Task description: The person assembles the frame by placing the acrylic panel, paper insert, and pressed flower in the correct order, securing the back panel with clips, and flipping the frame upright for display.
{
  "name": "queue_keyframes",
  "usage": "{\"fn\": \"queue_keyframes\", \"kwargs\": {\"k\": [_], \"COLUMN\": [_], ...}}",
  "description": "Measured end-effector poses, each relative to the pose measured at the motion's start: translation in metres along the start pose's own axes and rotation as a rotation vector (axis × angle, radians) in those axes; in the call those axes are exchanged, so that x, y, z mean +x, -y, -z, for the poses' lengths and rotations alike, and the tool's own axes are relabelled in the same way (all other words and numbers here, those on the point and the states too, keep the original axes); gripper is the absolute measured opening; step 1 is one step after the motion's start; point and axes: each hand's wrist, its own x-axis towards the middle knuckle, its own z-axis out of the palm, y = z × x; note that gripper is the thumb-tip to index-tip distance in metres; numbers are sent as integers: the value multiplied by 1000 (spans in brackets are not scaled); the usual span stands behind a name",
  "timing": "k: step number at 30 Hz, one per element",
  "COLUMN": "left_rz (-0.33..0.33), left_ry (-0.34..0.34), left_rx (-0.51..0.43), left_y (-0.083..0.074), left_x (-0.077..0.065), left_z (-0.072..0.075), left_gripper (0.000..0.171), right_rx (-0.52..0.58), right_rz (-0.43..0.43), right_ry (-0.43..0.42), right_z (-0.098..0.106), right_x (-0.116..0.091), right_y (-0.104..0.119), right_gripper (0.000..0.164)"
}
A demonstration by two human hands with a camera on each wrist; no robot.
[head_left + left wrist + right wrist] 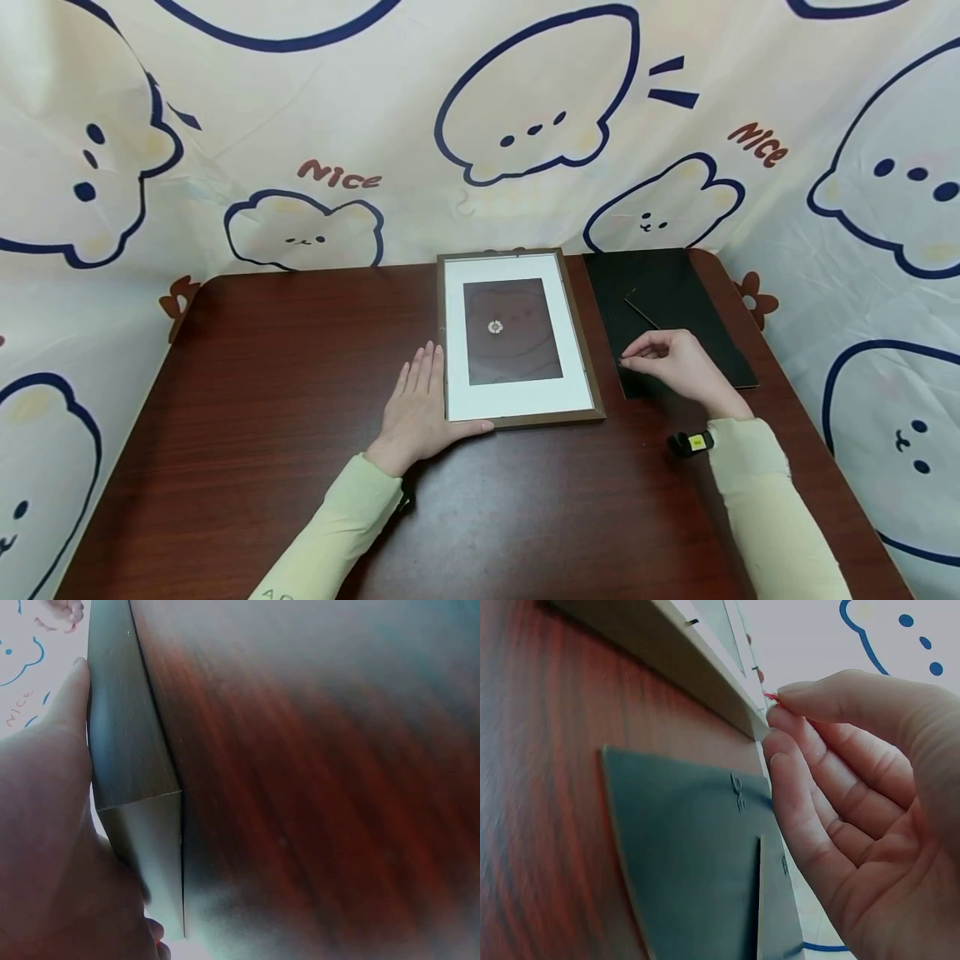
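A picture frame [597, 400] lies on the table with a white mat [454, 358] inside. In the mat's dark window sits a small pale flower [495, 327]. My left hand [422, 417] rests flat at the frame's near left corner, fingers straight along the left side and thumb along the near edge. Over the black backing board [716, 333], right of the frame, my right hand [678, 362] pinches a tiny red piece [771, 696] between thumb and fingertip; its kind is too small to tell.
The backing board has a narrow stand leg [642, 313] and small metal hangers [738, 793] on it. A dark brown wooden table [300, 375] carries everything. A curtain with cartoon drawings [525, 100] hangs behind and along both sides.
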Motion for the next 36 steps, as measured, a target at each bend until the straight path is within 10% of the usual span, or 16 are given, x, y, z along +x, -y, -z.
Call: {"fn": "queue_keyframes", "kwargs": {"k": [36], "left_rz": [11], "left_ry": [23], "left_rx": [-2], "left_y": [-5], "left_x": [-3], "left_z": [10], "left_gripper": [142], "right_rx": [167], "right_rz": [23], "right_ry": [78], "right_z": [-66], "right_x": [97], "right_y": [53], "right_gripper": [7]}}
